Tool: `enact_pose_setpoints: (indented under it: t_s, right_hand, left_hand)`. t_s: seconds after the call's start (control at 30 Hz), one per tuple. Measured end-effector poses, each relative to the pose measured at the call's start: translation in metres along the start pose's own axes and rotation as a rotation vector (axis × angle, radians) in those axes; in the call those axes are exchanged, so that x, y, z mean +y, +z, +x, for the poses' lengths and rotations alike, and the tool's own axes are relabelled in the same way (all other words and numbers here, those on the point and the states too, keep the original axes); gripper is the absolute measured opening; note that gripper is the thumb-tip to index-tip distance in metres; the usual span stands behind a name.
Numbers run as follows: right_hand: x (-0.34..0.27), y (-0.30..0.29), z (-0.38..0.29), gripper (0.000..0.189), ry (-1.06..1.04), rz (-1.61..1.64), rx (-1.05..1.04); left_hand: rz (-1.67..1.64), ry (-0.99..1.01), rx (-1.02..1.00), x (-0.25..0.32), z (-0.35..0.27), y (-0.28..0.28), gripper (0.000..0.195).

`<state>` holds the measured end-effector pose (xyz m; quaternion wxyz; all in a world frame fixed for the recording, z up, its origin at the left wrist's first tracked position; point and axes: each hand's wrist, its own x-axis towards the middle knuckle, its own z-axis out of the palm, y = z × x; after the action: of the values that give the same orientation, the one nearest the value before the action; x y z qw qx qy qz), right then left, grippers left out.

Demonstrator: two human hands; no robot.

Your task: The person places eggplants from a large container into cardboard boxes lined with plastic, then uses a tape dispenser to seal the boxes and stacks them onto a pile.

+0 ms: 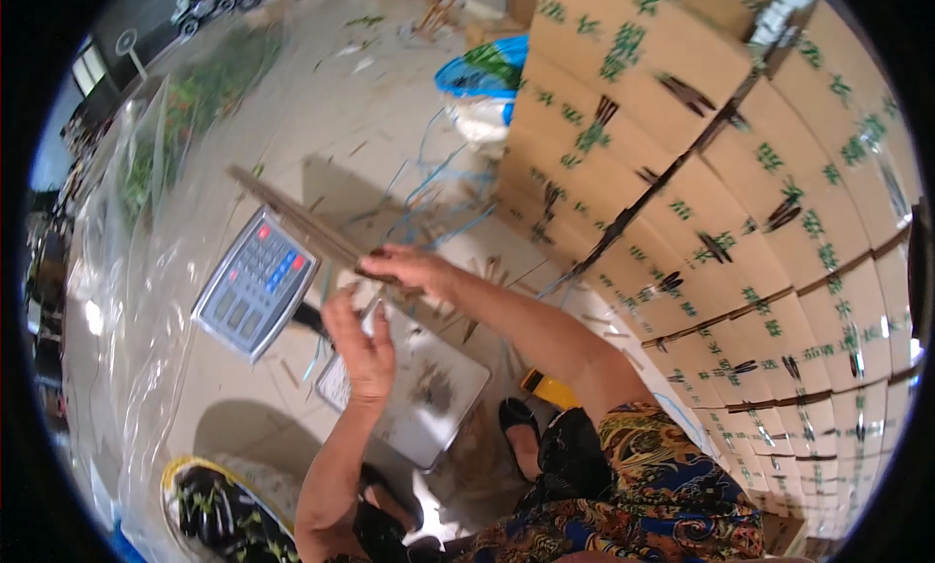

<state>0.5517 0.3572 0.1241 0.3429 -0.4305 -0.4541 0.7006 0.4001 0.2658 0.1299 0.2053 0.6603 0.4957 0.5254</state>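
Note:
Held up on edge above the floor is a flat, folded piece of brown cardboard (299, 223), seen nearly side-on. My right hand (409, 269) grips its near end. Just below that end, my left hand (359, 336) has its fingers spread, with nothing seen in them; whether a fingertip touches the cardboard I cannot tell. A platform scale's metal plate (431, 388), with a dark dirty patch, lies below my hands. Its grey keypad and display head (256, 284) stands left of my hands, close beside the cardboard.
Stacked cartons (628, 146) with green print fill the right side. A basket of eggplants (219, 515) stands at lower left. Clear plastic sheeting (117, 293) hangs over greenery at left. Blue strapping (431, 176) and cardboard scraps litter the floor. A yellow object (549, 389) lies near my foot.

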Motion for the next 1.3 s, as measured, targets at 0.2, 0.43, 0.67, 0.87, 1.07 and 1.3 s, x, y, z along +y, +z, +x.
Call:
enact_pose_setpoints:
  t_s: [0.2,0.43,0.67,0.87,1.07,1.3]
  right_hand:
    - [0.009,-0.015,0.018,0.041,-0.231,-0.527,-0.036]
    - [0.008,-0.007,0.025,0.03,-0.207,-0.583,0.279]
    - [-0.02,-0.039,0.007,0.028,-0.405,-1.208,0.587]
    - [-0.022,-0.025,0.023,0.018,-0.336,-1.346,0.769]
    - [-0.038,-0.038,-0.042,0.026,-0.196,-1.393,0.486]
    - [-0.072,-0.049,-0.166,0.049,0.367,-1.546,0.183]
  left_hand:
    - [0.333,0.31,-0.15,-0.019,0.041,0.0,0.056]
    - [0.37,0.399,-0.171,-0.038,0.041,-0.006,0.052]
    - [0.381,0.426,-0.236,-0.035,0.053,-0.017,0.045]
    - [0.358,0.381,-0.146,-0.053,0.05,-0.018,0.04]
    - [0.252,0.351,-0.107,-0.052,0.045,-0.022,0.036]
    - [0.2,0.348,0.023,-0.051,0.058,-0.028,0.029]
